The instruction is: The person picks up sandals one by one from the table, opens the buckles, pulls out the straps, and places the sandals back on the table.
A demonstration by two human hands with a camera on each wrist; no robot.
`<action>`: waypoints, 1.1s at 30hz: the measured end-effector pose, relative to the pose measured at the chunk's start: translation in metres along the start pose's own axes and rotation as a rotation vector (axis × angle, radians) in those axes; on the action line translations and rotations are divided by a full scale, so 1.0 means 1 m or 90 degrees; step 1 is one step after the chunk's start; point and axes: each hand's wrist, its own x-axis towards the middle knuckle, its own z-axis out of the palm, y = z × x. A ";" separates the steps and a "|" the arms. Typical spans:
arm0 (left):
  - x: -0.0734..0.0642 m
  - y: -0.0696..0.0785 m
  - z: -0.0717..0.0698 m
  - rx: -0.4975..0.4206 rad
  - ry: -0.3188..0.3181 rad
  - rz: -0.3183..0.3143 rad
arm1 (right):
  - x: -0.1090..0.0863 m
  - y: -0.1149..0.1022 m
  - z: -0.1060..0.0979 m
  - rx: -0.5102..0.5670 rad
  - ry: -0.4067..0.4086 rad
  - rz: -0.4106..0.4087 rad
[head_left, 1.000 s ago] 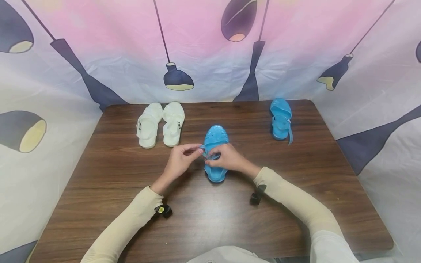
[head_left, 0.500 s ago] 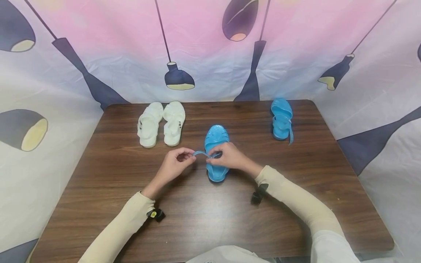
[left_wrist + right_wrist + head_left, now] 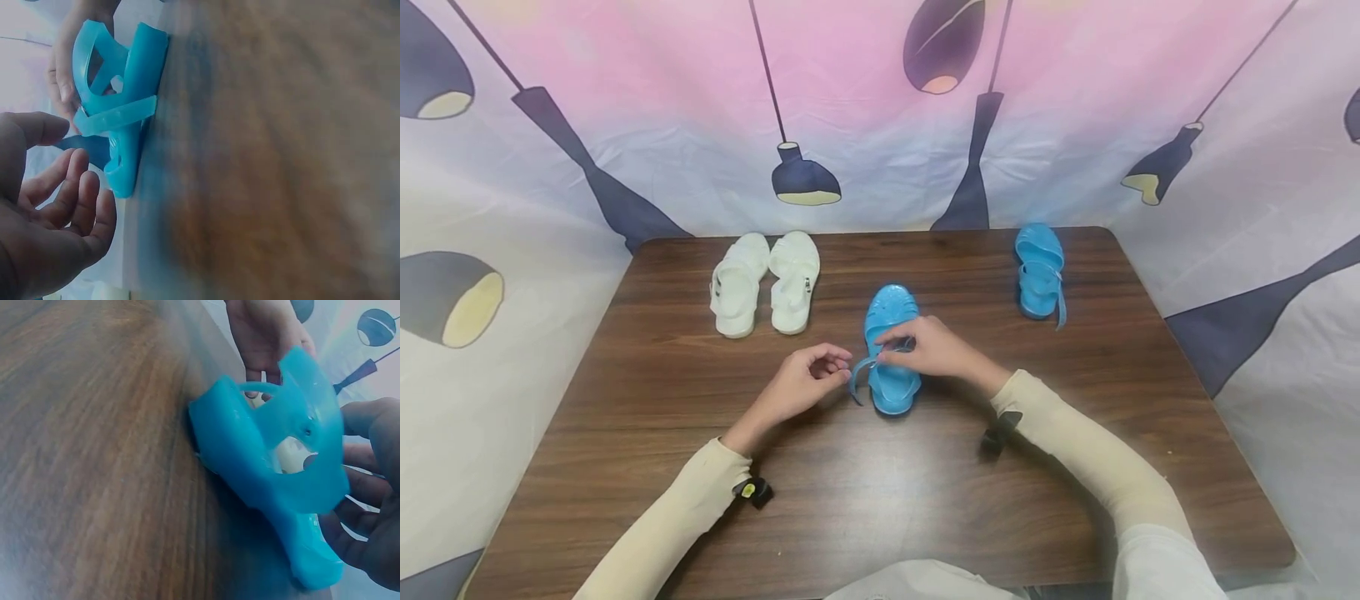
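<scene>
A blue jelly sandal (image 3: 892, 312) lies on the table, toe pointing away from me. Its loose strap (image 3: 855, 382) curves out over the left side and droops toward the tabletop. My left hand (image 3: 801, 382) is just left of that strap, fingers loosely bent and thumb apart; the left wrist view shows nothing held in it. Over the sandal's middle, by the strap's fastening, is my right hand (image 3: 928, 348), thumb and index finger apart. In the right wrist view its relaxed fingers (image 3: 365, 487) are beside the sandal's upright heel part (image 3: 312, 437); whether they touch is unclear.
A second blue sandal (image 3: 1039, 271) with a dangling strap stands at the back right of the brown wooden table (image 3: 1075, 433). Two white sandals (image 3: 737, 287) stand together at the back left. A curtain (image 3: 880, 167) printed with lamps hangs behind the table.
My left hand pulled the strap out leftward, then let it go, and the strap now droops freely. The thumb and index finger of my right hand have come apart at the fastening.
</scene>
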 end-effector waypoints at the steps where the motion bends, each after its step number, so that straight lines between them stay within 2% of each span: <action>1: 0.002 0.002 0.001 0.001 -0.002 -0.001 | 0.000 0.000 -0.001 -0.002 0.000 -0.001; 9: 0.022 0.020 0.010 0.028 0.003 -0.010 | -0.004 -0.001 -0.005 -0.019 0.008 0.013; 16: 0.037 0.024 0.019 0.061 -0.027 -0.012 | -0.007 0.001 0.001 -0.031 0.010 0.027; 24: 0.039 0.022 0.026 0.083 -0.047 -0.010 | -0.009 0.005 0.001 0.007 0.021 0.032; 33: 0.040 0.023 0.026 0.088 -0.052 0.000 | -0.010 0.001 -0.002 0.021 0.023 0.023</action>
